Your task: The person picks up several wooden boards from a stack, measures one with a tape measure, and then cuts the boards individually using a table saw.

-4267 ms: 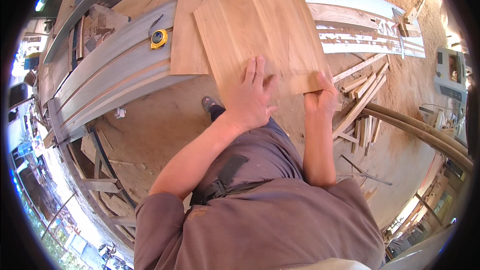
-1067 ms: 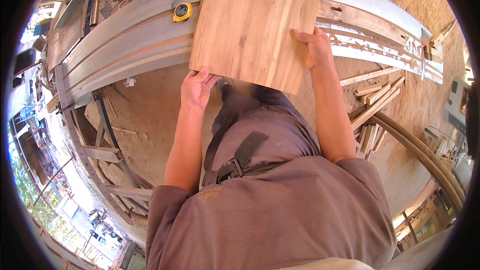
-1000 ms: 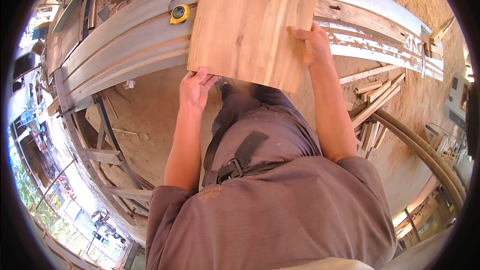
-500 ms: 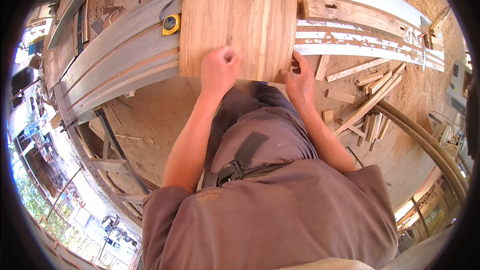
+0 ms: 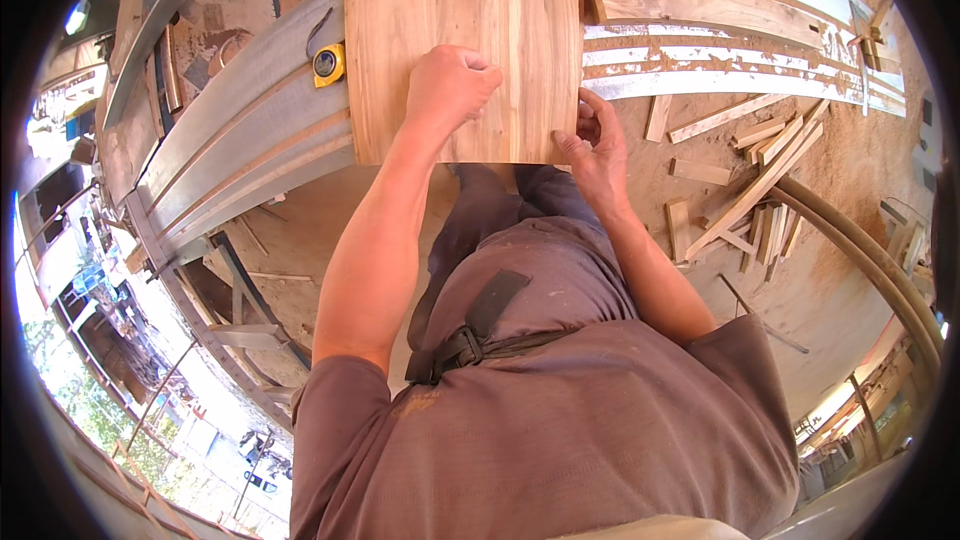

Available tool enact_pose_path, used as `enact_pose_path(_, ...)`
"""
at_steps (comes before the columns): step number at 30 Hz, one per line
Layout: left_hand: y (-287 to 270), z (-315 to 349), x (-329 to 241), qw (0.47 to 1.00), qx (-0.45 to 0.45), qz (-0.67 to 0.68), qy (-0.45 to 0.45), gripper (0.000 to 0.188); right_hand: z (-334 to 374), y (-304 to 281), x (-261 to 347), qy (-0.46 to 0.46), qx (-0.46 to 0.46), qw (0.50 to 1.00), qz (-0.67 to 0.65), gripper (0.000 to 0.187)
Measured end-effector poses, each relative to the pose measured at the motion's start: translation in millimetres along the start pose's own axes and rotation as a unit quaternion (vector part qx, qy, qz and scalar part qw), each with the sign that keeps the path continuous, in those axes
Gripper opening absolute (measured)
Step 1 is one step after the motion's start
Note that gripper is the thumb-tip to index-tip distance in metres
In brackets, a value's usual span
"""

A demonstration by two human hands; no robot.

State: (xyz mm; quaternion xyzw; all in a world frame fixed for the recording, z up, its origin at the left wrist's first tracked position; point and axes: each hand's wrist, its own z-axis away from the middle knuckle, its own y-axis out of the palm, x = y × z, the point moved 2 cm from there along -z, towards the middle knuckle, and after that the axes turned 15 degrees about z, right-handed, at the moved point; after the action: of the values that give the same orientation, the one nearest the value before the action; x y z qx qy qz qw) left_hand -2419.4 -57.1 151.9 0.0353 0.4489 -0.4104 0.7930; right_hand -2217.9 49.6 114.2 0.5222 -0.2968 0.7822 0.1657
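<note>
A wide wooden panel [image 5: 465, 30] with light and dark grain lies flat across the metal-topped bench. My left hand [image 5: 447, 88] is over its near half, fingers curled into a closed pinch. Whatever those fingers may hold is hidden. At the panel's near right corner my right hand [image 5: 597, 145] grips the edge, thumb on top and the fingers along the side. A yellow tape measure [image 5: 328, 65] lies close to the panel's left edge.
The bench [image 5: 240, 90] runs left and right beneath the panel. On its right part rests a mortised timber [image 5: 700, 6]. Wood offcuts [image 5: 765, 175] are heaped on the ground to the right, near curved pipes [image 5: 850, 250]. A metal frame [image 5: 245, 330] stands at the left.
My left hand has moved away from the panel's near edge, farther over its surface. My right hand stays at the near right corner. The whole view has shifted slightly.
</note>
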Motion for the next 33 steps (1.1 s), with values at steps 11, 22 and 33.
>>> enact_pose_path(11,22.5,0.6,12.4,0.971,-0.109,-0.123,0.173,0.017,-1.6,3.2,-21.1,-0.017,-0.013,1.0,-0.015,0.059)
enact_pose_path(22,26.5,28.1,11.4,0.925,-0.095,0.324,0.176,0.016,-0.9,3.5,-22.2,-0.01,-0.004,1.0,-0.023,0.06)
enact_pose_path(33,60.9,50.6,-21.2,0.949,-0.036,0.009,0.312,0.023,-1.2,4.4,-26.8,-0.031,-0.007,0.999,-0.039,0.057)
